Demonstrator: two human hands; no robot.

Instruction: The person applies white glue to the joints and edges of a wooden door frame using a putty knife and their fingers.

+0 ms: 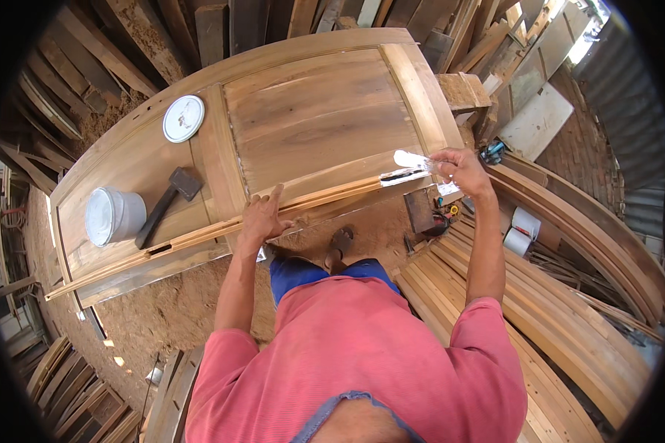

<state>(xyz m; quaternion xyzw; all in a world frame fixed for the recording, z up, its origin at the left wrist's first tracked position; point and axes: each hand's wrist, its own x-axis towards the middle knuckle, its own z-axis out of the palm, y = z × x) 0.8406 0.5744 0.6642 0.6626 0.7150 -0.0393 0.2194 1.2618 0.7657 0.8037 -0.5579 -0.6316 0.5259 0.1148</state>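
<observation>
A long, narrow wooden rail (332, 195) lies across the near side of a panelled wooden door (310, 96). My left hand (262, 215) grips the rail near its middle, fingers over the far side and thumb toward me. At the rail's right end, a dark slot (405, 176) is edged with wet white glue. My right hand (462, 171) is closed on a flat spreader (412, 159), its blade thickly coated in white glue, just above that slot. The spreader's handle is mostly hidden by my fingers. More white glue shows below my right hand.
On the door's left part are a white bucket (115, 215), a dark-headed mallet (171, 199) and a white lid (183, 119). Stacked boards (524, 295) lie at right, beside pliers-like tools (445, 215). Upright planks (213, 33) line the back.
</observation>
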